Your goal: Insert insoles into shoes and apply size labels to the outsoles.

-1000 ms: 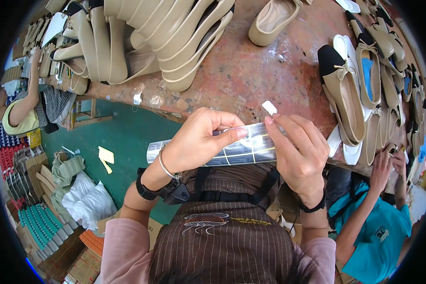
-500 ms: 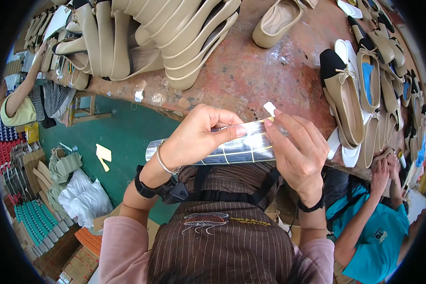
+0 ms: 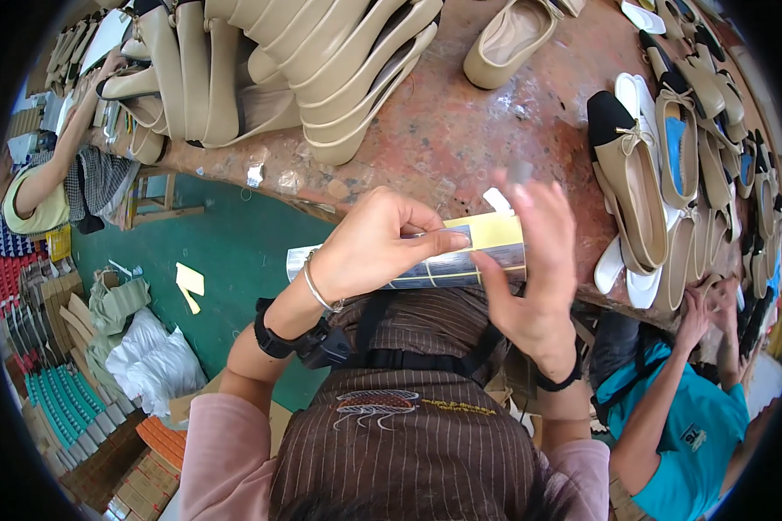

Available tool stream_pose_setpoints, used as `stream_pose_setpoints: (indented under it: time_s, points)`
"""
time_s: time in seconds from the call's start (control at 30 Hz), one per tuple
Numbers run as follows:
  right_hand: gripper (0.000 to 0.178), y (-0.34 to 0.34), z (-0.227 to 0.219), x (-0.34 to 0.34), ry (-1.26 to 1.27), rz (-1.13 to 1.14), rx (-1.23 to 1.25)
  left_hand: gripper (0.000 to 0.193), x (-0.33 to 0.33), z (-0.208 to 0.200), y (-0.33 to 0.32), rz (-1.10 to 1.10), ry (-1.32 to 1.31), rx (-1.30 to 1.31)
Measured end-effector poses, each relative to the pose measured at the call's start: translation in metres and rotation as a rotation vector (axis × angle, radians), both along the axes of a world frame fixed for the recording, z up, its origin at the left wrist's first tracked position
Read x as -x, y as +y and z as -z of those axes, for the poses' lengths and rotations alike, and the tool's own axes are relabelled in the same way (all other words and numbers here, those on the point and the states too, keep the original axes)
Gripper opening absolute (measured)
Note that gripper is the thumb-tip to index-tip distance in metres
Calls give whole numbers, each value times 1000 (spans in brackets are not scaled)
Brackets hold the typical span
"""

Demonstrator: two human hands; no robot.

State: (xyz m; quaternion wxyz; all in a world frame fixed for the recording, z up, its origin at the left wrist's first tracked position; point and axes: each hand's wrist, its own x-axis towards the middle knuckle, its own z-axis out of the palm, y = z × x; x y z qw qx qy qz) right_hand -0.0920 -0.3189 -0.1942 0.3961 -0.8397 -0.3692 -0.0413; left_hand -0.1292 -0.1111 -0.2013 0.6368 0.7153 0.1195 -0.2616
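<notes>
A: How is the left grip (image 3: 374,247) set, and why so?

B: Narrow, as I see it from here; thumb and fingers pinch a curled label sheet (image 3: 443,276); it lies crosswise before the brown apron (image 3: 408,451), near the edge of the surface (image 3: 460,130); the pinch probably steadies the sheet, printed face up.

A: And the right grip (image 3: 539,269)?

B: Wide; the thumb stands well apart from the raised, blurred fingers; its tip overlaps the sheet, though I cannot tell whether they touch; a small grey piece (image 3: 520,171) shows at a fingertip, stuck or pinched, I cannot tell which.

A: The yellow strip (image 3: 495,230)?

B: Bare backing, it seems, along the sheet's far side.

A: And farther out?

B: A white slip (image 3: 497,201) just beyond the sheet; stacked beige shoes (image 3: 356,95) at left, nested perhaps to save room; a black-toed shoe (image 3: 639,204) at right; beyond it, a co-worker in teal (image 3: 686,434).
</notes>
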Motion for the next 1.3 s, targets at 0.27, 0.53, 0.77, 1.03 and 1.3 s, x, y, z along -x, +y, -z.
stream_pose_setpoints:
  time_s: [0.27, 0.53, 0.77, 1.03, 1.3]
  points:
    - [56, 10, 23, 1, -291, 51, 26, 30, -3, -2, 7, 49, -50, 195]
    - [49, 8, 28, -2, -286, 24, -24, 37, -11, -4, 10, 79, 60, 291]
    - [47, 9, 32, -6, -294, 15, -120, 38, -11, -2, 11, 92, 42, 249]
    - [57, 12, 26, -9, -271, -41, -10, 31, -8, 4, 12, 142, -141, 80]
    - [51, 10, 35, -7, -353, 3, -64, 31, -8, 5, 7, 85, -76, 186]
